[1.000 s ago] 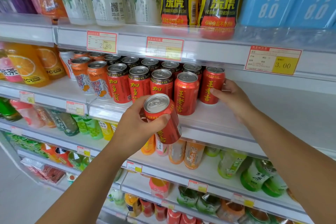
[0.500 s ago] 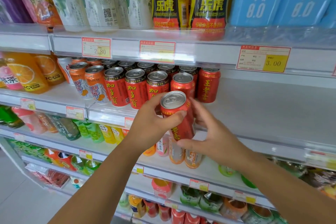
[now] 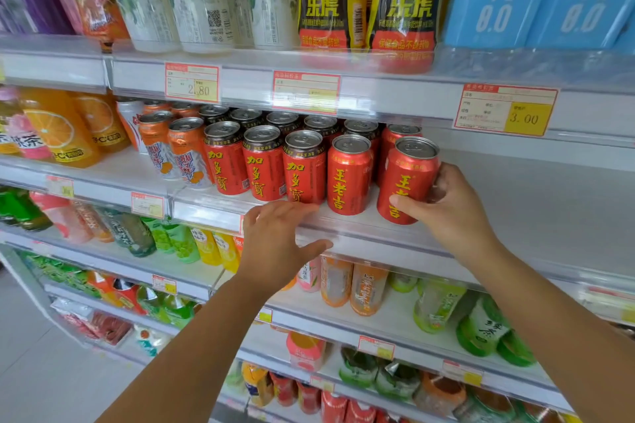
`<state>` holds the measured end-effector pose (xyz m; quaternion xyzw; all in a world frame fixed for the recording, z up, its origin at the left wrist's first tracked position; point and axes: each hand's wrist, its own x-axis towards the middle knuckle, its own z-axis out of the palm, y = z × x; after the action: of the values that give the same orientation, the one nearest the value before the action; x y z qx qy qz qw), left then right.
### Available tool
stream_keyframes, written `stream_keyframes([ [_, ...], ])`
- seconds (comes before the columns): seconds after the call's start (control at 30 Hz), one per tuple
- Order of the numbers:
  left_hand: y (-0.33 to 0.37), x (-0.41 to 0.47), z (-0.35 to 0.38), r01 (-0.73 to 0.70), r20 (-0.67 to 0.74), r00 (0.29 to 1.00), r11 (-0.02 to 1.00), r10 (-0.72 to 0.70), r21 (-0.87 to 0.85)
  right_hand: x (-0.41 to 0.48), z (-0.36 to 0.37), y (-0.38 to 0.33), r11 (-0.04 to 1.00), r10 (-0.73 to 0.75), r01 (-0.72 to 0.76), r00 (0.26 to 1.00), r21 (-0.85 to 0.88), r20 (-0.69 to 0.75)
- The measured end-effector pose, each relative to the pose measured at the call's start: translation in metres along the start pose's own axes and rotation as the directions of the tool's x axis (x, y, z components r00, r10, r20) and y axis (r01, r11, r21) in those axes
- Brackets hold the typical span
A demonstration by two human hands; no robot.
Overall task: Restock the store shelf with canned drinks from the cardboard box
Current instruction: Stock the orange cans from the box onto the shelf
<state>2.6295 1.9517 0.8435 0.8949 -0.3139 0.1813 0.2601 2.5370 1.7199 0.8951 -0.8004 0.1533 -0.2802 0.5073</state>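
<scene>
Red and shiny, the drink can stands at the front of the middle shelf, at the right end of the row, just beside another red can with the same yellow writing. The right hand holds it, thumb on the front and fingers curled round the side. The left hand holds nothing; it is spread wide in front of the shelf edge. I think this is the step where the can gets put in its place. Next, the right hand needs to let go gently so the can stays up, and then both hands can go for more cans. Lots of bare shelf is to the right. The cardboard box is not in view. The fingers behind the can are hidden, and the back rows of cans are mostly covered by the shelf above.
</scene>
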Motion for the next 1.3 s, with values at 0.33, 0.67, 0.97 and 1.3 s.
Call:
stream_keyframes([
  [0.33, -0.01, -0.003, 0.028, -0.018, -0.151, 0.988, 0.997, 0.006, -0.079, 0.01, 0.012, 0.013, 0.968, 0.026, -0.011, 0.998, -0.25, 0.057],
  [0.67, -0.01, 0.001, 0.023, 0.039, -0.058, 0.997, 0.971, -0.054, -0.238, -0.001, 0.018, 0.011, 0.947, -0.033, 0.004, 0.996, -0.322, -0.086],
  [0.97, -0.07, -0.095, -0.015, 0.476, 0.293, 0.873, 0.547, -0.391, -0.689, -0.123, 0.097, 0.021, 0.901, -0.404, 0.413, 0.91, -0.128, 0.095],
  [1.3, -0.208, -0.386, 0.119, 0.974, 0.752, 0.092, 0.215, -0.652, 0.068, -0.253, 0.265, 0.268, 0.768, 0.605, 0.01, 0.32, -0.641, 0.729],
])
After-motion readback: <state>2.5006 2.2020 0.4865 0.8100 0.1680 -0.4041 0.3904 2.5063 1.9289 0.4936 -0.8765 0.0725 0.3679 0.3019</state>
